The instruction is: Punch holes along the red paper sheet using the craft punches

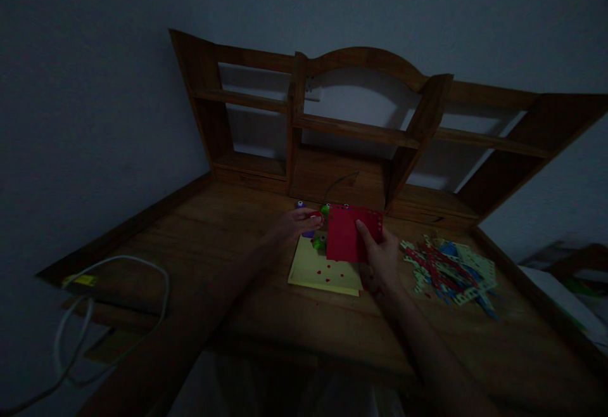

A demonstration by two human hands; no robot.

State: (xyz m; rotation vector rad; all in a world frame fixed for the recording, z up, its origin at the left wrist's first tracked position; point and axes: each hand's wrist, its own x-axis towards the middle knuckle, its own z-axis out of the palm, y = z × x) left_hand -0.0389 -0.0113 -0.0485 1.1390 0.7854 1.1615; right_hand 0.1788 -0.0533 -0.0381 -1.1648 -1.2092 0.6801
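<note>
While the right hand (384,256) pinches red paper (346,239) under its thumb, the left hand (294,222) holds a small red thing (316,215) in its fingers. Yellow paper (306,270) with little red bits (327,280) lies below the fingers.

The view is dim and grainy, stretched toward its edges.

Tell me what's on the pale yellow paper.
Small red pieces dot the yellow paper; a green object overlaps its edge. The flat red sheet in the right hand hides its far-right corner.
</note>
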